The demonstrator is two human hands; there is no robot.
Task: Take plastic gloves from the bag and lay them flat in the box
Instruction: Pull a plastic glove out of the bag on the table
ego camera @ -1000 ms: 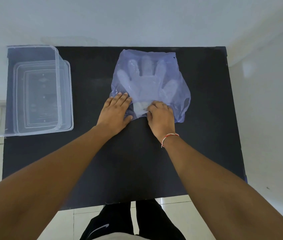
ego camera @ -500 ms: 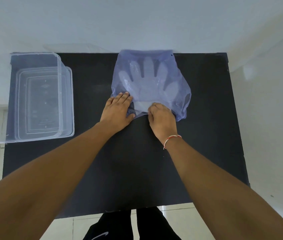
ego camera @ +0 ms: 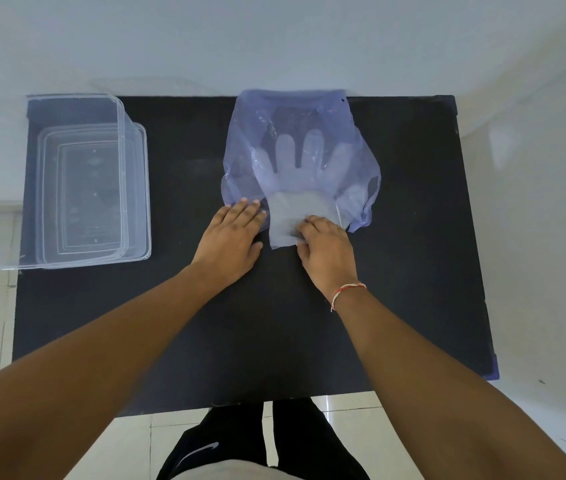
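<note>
A translucent blue plastic bag lies flat at the far middle of the black table. Clear plastic gloves show through it, fingers pointing away from me. Their cuff end sticks out of the bag's near opening. My right hand pinches that cuff between fingers and thumb. My left hand lies flat, fingers together, pressing down the bag's near left edge. A clear plastic box stands at the far left of the table.
A clear lid lies under or beside the box on its right side. A white wall runs behind the table. Pale floor tiles surround it, and my dark trousers show at the near edge.
My right hand has drawn the gloves' cuff out of the bag toward me; the glove fingers sit lower inside the bag. My left hand stays pressed on the bag's edge.
</note>
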